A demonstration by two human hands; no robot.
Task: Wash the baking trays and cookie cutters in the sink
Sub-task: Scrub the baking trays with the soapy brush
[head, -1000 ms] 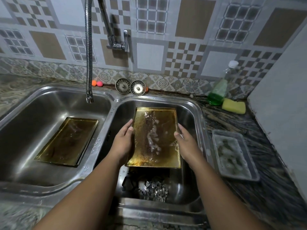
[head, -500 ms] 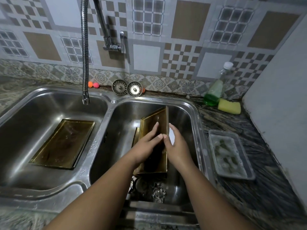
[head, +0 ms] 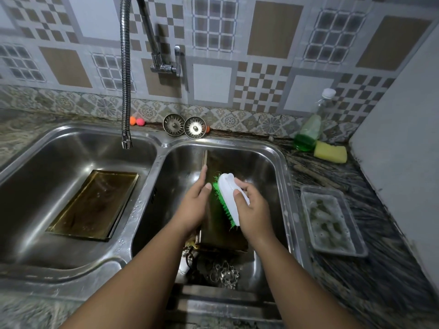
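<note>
A greasy golden baking tray (head: 221, 236) stands on edge in the right sink basin (head: 268, 162), its back side facing me. My left hand (head: 194, 205) holds the tray's left edge. My right hand (head: 251, 210) grips a white scrub brush with green bristles (head: 228, 200), bristles against the tray. Metal cookie cutters (head: 225, 274) lie on the basin floor below the tray. A second baking tray (head: 95, 205) lies flat in the left sink basin (head: 35, 186).
A flexible tap spout (head: 124, 91) hangs over the left basin. Two sink strainers (head: 184, 125) lean on the back ledge. A green soap bottle (head: 307, 129), a yellow sponge (head: 330, 151) and a plastic container with foam (head: 330, 219) sit on the right counter.
The tray was flat between both hands, then got turned up on edge. My right hand let go of it and now holds the scrub brush against it.
</note>
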